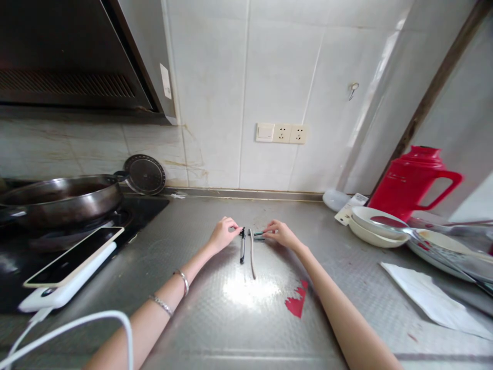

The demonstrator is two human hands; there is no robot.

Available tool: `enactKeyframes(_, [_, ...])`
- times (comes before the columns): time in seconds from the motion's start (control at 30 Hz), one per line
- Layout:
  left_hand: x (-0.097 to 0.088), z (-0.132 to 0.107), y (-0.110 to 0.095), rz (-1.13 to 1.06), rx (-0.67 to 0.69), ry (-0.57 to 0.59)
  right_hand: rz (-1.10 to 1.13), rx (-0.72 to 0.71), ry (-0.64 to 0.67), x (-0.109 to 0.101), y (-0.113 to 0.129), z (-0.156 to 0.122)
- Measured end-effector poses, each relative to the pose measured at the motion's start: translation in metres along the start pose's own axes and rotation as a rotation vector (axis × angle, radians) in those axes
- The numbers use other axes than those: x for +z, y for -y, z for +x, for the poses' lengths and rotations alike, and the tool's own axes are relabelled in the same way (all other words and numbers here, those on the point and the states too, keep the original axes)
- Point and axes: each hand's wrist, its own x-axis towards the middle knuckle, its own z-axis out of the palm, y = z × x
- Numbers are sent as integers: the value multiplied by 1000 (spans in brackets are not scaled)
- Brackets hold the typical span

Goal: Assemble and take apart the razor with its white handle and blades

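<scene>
Both of my hands reach out over the steel counter [200, 308]. My left hand [223, 232] is closed in a pinch on the top end of a black pen [242, 247] that lies pointing toward me. Beside it lies a pale thin stick [252, 254], untouched. My right hand [280, 232] is closed, its fingertips pinching a small dark green pen-like thing [259, 235] that lies crosswise near the tops of the other two. Two bracelets [171, 293] sit on my left forearm.
A wok [57, 198] stands on the hob at left, with a phone [73, 256] on a white power bank and its cable in front. At right are a red thermos jug [412, 180], stacked white bowls [375, 226], plates, a paper sheet [427, 300], and a red scrap [296, 300].
</scene>
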Motion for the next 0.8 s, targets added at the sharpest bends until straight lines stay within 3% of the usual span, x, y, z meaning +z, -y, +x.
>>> enactKeyframes(0.37, [1, -2, -1, 6, -5, 23, -65, 30, 15, 3, 2, 0])
enactKeyframes(0.8, [0, -1, -5, 18, -27, 61, -236, -1, 29, -5, 20, -5])
